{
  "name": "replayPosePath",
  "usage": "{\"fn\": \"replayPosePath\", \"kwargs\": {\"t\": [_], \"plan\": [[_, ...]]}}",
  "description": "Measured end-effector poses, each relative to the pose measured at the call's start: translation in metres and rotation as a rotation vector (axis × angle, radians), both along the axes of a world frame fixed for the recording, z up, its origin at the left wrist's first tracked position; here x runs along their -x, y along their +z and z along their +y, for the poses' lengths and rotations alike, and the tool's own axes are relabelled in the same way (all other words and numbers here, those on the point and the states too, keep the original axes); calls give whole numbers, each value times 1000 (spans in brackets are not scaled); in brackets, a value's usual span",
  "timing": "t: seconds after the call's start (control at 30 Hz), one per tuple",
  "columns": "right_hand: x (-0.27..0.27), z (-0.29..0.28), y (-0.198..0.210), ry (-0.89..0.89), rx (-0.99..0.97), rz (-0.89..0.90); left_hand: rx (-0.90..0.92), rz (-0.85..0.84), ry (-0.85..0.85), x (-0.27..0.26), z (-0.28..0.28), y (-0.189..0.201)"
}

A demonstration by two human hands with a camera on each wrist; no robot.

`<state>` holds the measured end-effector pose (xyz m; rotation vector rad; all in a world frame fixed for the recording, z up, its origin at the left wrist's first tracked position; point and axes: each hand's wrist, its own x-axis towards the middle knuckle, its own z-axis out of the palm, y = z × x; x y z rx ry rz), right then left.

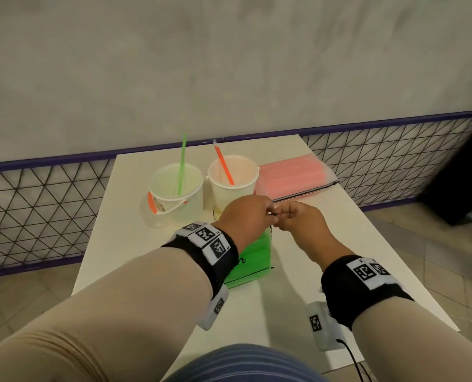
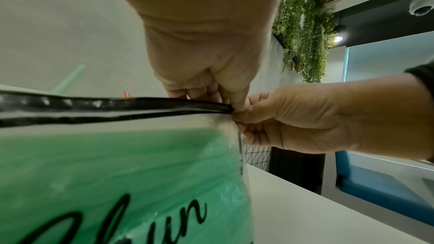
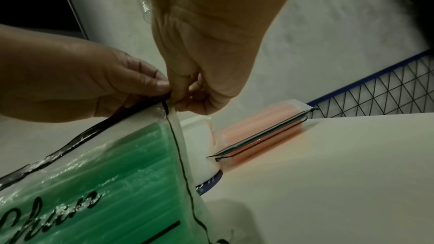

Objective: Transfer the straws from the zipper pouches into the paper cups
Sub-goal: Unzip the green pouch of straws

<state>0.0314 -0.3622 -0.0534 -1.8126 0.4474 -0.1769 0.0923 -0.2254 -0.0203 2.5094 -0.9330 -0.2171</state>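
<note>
A: What could go wrong from here?

B: The green pouch (image 1: pixel 252 260) stands on edge on the bench (image 1: pixel 325 227), held up only at its top corner. If the zipper (image 2: pixel 112 108) is tugged hard sideways, I'd guess the pouch tips toward the two cups and knocks them, or the slider jams on the soft plastic.

A: And the hands?

B: Both are closed tight, touching each other at that corner. The left hand (image 1: pixel 247 216) pinches the end of the zipper strip between thumb and fingers; the right hand (image 1: pixel 301 219) pinches the same corner from the other side. I can't make out the slider itself.

A: Where are the straws?

B: Green ones are packed inside that pouch. One green straw (image 1: pixel 181 164) leans in the left cup (image 1: pixel 175 199), one orange straw (image 1: pixel 223 164) in the right cup (image 1: pixel 233 183). The pink pouch (image 1: pixel 295 175) lies flat behind, beside the right cup.
</note>
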Motion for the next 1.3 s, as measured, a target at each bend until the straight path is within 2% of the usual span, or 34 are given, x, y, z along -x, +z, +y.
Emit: {"fn": "replayPosePath", "kwargs": {"t": [0.1,0.2,0.37,0.47,0.67,0.73,0.77,0.83,0.9,0.97,1.03,1.13,1.3], "plan": [[2,2,-1,5,29,9,-4,-14,12,-1,-1,2],[0,7,-4,18,83,24,-123,-97,-27,-4,-1,3],[-7,21,-10,30,329,55,-290,-260,-83,-6,10,-1],[-11,25,-8,-26,404,65,-281,-259,-67,-6,28,-2],[-12,2,-7,-221,380,112,-226,-165,46,-4,97,-19],[-9,9,-3,-233,563,23,-205,-113,92,-4,113,-27],[-9,19,1,-190,711,-86,-196,-103,104,-4,117,-30],[-10,48,5,65,995,-277,-178,-103,113,-2,117,-32],[-16,78,0,379,1187,-320,-163,-131,103,0,114,-30],[-23,95,-9,530,1247,-297,-158,-164,92,2,116,-28],[-28,98,-9,581,1281,-185,-155,-167,98,3,125,-28],[-31,90,-8,587,1259,-121,-151,-173,136,4,148,-31],[-27,70,-5,456,1212,-73,-79,-103,280,9,190,-43]]}}
